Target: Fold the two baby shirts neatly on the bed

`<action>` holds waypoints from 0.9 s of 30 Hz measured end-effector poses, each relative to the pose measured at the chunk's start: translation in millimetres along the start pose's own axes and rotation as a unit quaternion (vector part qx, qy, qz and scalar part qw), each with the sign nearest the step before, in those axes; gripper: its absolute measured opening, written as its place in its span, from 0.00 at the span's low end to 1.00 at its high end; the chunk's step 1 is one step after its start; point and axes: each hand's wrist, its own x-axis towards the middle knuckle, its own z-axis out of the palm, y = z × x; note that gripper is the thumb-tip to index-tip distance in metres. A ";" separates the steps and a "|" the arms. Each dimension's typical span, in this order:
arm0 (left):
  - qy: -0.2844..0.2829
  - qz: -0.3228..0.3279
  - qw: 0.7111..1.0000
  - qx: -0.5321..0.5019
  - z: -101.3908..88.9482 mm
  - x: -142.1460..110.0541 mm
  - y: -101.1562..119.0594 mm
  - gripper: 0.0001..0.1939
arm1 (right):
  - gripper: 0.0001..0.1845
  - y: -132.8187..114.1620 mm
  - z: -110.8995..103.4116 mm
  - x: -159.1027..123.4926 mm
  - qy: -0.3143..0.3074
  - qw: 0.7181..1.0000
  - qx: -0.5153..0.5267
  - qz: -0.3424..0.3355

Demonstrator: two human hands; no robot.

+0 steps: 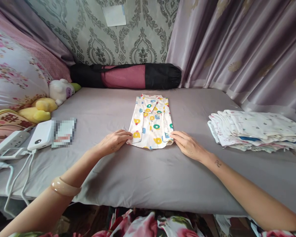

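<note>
A small white shirt (151, 126) with a yellow, blue and green print lies flat on the grey sheet, its sides and sleeves folded inward. Its collar end points away from me and its hem towards me. My left hand (118, 140) pinches the near left corner of the shirt between thumb and fingers. At the near right corner, my right hand (186, 143) grips the hem in the same way. Both hands rest low, close to the sheet.
A stack of folded light printed cloths (256, 130) lies on the right. On the left are a power strip (7, 144), a white power bank (40, 135) with cables, a blurred-out flat item (63, 132) and plush toys (41, 108). A black-and-pink rolled bag (124, 76) lies along the wall.
</note>
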 end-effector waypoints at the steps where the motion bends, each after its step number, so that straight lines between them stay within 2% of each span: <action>1: 0.017 0.002 1.000 -0.017 2.6 0.8 -1.2 0.19 | 0.20 0.5 2.1 0.6 0.015 1.000 0.017 0.002; 6: 0.096 -0.013 0.988 -0.118 12.2 4.6 -5.1 0.17 | 0.20 3.6 12.1 4.9 0.070 0.993 0.092 -0.002; 10: 0.085 -0.056 0.986 -0.134 13.2 4.5 -3.2 0.18 | 0.30 6.7 13.8 4.8 0.056 0.994 0.092 -0.011; 13: 0.082 -0.034 0.991 -0.104 14.4 6.3 -2.5 0.19 | 0.33 8.3 13.1 5.1 0.047 0.996 0.078 -0.018; 16: 0.093 0.001 0.994 -0.054 17.9 10.5 -5.3 0.18 | 0.30 8.9 12.1 8.0 0.051 0.998 0.041 -0.012; 20: 0.094 0.004 0.996 0.003 23.7 16.3 -12.8 0.17 | 0.29 10.8 11.2 12.3 0.046 0.999 -0.024 -0.011; 23: 0.063 0.000 0.998 -0.017 24.1 20.9 -15.0 0.17 | 0.28 15.1 11.5 14.4 0.021 0.999 -0.017 -0.025; 27: 0.066 -0.051 0.993 -0.083 15.9 28.2 -7.8 0.18 | 0.15 18.8 11.0 20.2 0.028 0.999 0.039 -0.016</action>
